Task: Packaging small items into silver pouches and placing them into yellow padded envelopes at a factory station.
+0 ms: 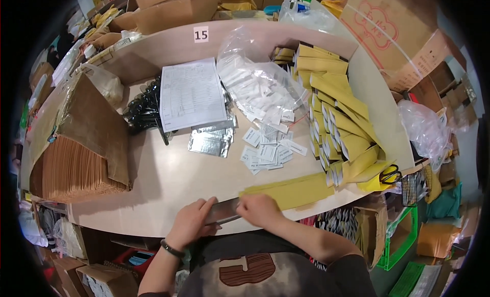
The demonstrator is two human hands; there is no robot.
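At the table's near edge, my left hand (194, 220) grips the left part of a dark, glossy flat strip (222, 211), thumb on top. My right hand (260, 210) is closed at the strip's other end; what its fingers pinch is hidden. Under and beyond the right hand lies a long yellow flat card piece (298, 191), reaching toward a heap of yellow folded cartons (344, 105). Small white printed packets (268, 153) lie loose in front of the hands. Silver foil sachets (210, 141) are left of them.
A plastic bag of white packets (255, 82) stands behind. A printed sheet (194, 95) partly covers black objects (145, 105). An open carton of brown cardboard pieces (81, 164) occupies the left. Black-handled scissors (391, 174) lie at right. A raised partition (275, 34) borders the back.
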